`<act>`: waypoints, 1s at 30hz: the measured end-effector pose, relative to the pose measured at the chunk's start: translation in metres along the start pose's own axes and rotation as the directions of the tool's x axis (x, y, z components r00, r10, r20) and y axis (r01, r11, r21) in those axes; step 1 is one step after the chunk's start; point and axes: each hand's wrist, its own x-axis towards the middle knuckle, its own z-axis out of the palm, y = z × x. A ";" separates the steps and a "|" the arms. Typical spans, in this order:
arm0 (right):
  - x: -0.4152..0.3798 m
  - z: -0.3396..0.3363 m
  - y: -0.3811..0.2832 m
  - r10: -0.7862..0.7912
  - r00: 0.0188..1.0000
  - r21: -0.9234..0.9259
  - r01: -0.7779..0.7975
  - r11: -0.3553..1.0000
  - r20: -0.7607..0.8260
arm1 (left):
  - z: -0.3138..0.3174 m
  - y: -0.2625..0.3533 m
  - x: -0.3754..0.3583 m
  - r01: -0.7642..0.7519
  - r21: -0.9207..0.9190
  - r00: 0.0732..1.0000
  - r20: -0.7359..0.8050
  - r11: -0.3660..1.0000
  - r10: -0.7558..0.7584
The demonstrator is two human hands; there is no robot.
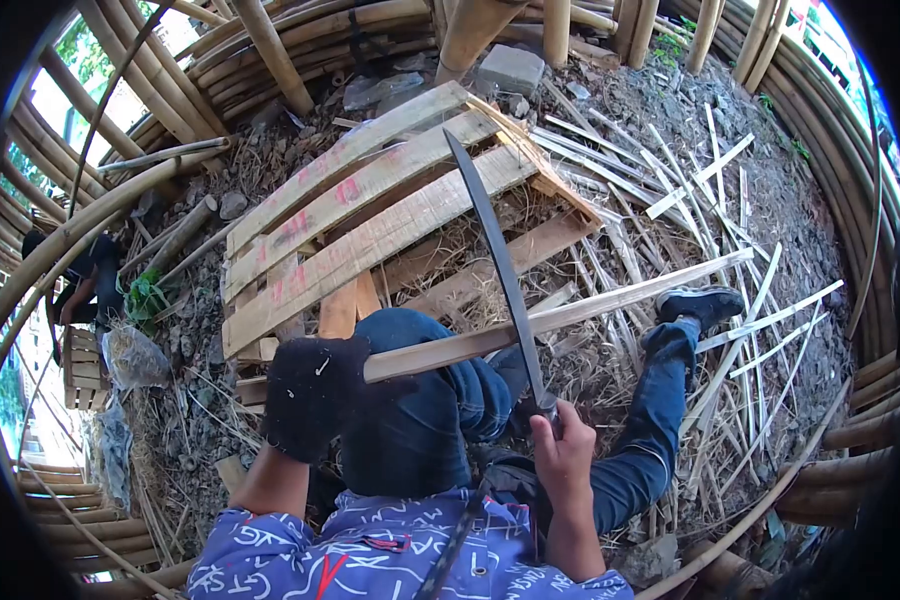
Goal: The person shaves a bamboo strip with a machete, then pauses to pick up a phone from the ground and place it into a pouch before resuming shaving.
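My left hand (318, 400), in a black glove, is closed round the near end of a long bamboo strip (630, 303). The strip slants across my raised knee toward the upper right. Bare and closed, my right hand (564, 442) grips the handle of a machete (497, 245). Its long dark blade points up and away from me and crosses over the strip near the handle end. Beyond my knee lies a wooden crate (390, 235) of pale slats with red markings, and the blade's tip overlaps its far right corner in this view.
Several thin split bamboo strips (705, 190) lie scattered on the right. Shavings (570, 375) cover the ground round my legs. Bamboo poles (270, 55) wall the space. A concrete block (511, 70) rests at the back. At far left are another person (88, 275) and a small wooden crate (86, 370).
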 end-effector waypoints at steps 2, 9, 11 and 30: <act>-0.003 0.005 0.007 0.051 0.999 0.061 -0.052 0.997 0.014 | -0.002 0.003 0.000 0.006 0.020 1.000 -0.018 1.000 -0.006; -0.004 0.001 0.015 0.141 0.990 0.127 -0.139 0.982 -0.002 | 0.004 0.000 -0.005 0.055 0.028 0.998 -0.013 0.998 -0.054; -0.004 0.002 0.022 0.075 0.997 0.094 -0.071 0.993 -0.036 | 0.008 -0.007 -0.007 0.017 -0.008 0.996 -0.082 1.000 -0.018; -0.004 0.022 0.016 0.189 0.980 0.406 -0.150 0.901 -0.057 | 0.014 -0.011 -0.013 0.005 -0.041 0.993 -0.120 0.999 -0.010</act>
